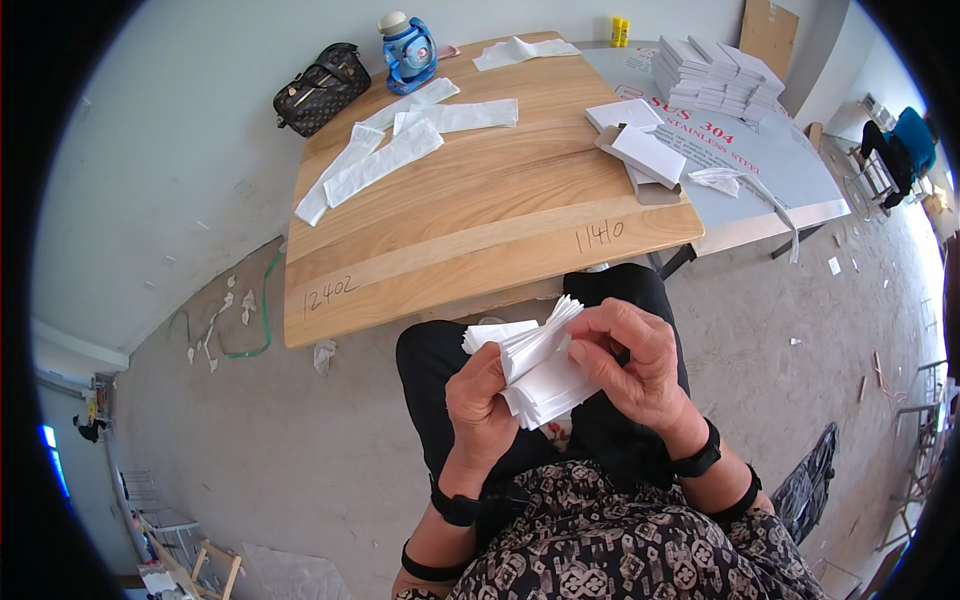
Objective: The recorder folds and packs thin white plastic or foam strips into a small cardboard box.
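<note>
Above my lap, my left hand (480,405) grips a thick wad of folded white paper sheets (548,375) from its left side. The sheets fan apart along their upper and lower edges. On the other side, the thumb and fingers of my right hand (635,365) are closed in a pinch at the wad's upper right edge. How many sheets lie between those fingers is hidden. Beyond the hands stands a wooden table (460,225), with long white paper strips (385,160) spread over its left part.
At the table's right lie white boxes (648,155), one with an open flap. A metal-topped table (740,190) adjoins it, bearing stacked white boxes (715,80). A dark handbag (322,90) and blue bottle (408,55) stand at the far left. A person (900,150) sits far right.
</note>
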`<state>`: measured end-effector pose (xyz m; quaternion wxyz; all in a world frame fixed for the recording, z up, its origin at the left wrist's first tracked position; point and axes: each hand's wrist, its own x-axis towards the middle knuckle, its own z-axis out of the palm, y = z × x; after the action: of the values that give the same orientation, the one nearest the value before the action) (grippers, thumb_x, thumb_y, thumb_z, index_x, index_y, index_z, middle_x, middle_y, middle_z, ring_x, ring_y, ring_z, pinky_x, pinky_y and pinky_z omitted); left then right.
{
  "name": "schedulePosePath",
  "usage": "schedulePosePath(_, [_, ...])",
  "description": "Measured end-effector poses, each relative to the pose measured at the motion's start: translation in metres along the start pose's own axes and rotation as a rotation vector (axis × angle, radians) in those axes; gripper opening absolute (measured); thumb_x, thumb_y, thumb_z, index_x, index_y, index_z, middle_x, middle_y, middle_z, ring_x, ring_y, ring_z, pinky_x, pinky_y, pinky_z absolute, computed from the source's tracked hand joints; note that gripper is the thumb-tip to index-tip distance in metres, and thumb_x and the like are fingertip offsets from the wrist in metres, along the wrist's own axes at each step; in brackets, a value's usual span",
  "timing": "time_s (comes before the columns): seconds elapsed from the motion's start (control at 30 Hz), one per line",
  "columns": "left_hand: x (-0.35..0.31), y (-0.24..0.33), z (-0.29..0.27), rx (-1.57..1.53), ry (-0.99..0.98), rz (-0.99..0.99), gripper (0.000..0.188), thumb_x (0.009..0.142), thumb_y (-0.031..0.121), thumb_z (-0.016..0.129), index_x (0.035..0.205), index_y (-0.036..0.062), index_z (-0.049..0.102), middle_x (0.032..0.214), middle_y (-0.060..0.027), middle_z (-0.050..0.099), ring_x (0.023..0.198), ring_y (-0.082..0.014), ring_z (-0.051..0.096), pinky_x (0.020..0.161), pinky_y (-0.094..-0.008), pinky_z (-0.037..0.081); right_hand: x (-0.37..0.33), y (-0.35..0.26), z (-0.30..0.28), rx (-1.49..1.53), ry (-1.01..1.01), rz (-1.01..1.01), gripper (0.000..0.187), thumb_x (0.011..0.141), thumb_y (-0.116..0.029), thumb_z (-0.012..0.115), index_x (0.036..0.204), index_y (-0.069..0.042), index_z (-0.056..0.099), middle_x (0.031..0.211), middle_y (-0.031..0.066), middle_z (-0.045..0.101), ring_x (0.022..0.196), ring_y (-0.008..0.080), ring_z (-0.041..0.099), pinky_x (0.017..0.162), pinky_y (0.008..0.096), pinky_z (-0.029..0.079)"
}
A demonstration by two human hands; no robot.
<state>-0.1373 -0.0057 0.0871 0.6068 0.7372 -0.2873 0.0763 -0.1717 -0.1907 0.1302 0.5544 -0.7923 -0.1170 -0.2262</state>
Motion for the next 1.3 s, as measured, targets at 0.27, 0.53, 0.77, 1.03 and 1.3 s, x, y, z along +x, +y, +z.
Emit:
schedulePosePath(0.27, [0.001,0.0,0.001,-0.035,-0.005,0.0,0.022,0.079,0.002,0.07,0.101,-0.0012,0.07,0.107,-0.0156,0.069,0.096,-0.023,0.067,0.084,-0.03,0.05,0.007,-0.004,0.0,-0.117,0.025,-0.045,0.02,0.073,0.003,0.065,0.092,-0.001,0.063,0.078,0.0089,0.057,0.067,0.0221,0.059,0.058,0.0303,0.048])
schedulePosePath(0.53, [0.002,0.002,0.0,0.001,-0.014,0.021,0.023,0.079,0.001,0.068,0.102,-0.0013,0.069,0.106,-0.0154,0.069,0.094,-0.0234,0.067,0.082,-0.0293,0.05,0.009,-0.001,-0.001,-0.138,0.019,-0.067,0.018,0.069,0.004,0.068,0.084,-0.002,0.061,0.08,0.0087,0.057,0.071,0.0235,0.06,0.061,0.0308,0.049])
schedulePosePath(0.77, [0.003,-0.002,0.001,0.025,0.02,0.043,0.024,0.079,0.001,0.068,0.103,-0.0011,0.068,0.104,-0.0147,0.069,0.093,-0.0231,0.067,0.081,-0.0291,0.05,0.006,0.003,-0.006,-0.042,-0.036,-0.14,0.015,0.069,0.004,0.067,0.079,-0.004,0.06,0.077,0.0068,0.06,0.069,0.0224,0.058,0.06,0.0299,0.047])
schedulePosePath(1.03, [0.002,-0.003,0.002,-0.001,-0.02,0.032,0.025,0.079,0.001,0.069,0.104,-0.0018,0.068,0.105,-0.015,0.069,0.092,-0.0226,0.067,0.081,-0.0293,0.05,-0.004,0.002,0.004,0.076,0.037,0.051,0.02,0.075,0.001,0.069,0.093,-0.003,0.063,0.07,0.0052,0.059,0.059,0.0151,0.055,0.049,0.0261,0.042])
schedulePosePath(1.3, [0.003,0.0,0.003,-0.003,-0.028,0.037,0.025,0.079,0.0,0.068,0.103,-0.0027,0.068,0.104,-0.0159,0.069,0.091,-0.0231,0.067,0.08,-0.0286,0.05,0.003,0.001,0.004,-0.146,0.121,-0.087,0.021,0.074,0.003,0.071,0.093,-0.004,0.064,0.078,0.0058,0.058,0.061,0.0156,0.056,0.049,0.0258,0.043])
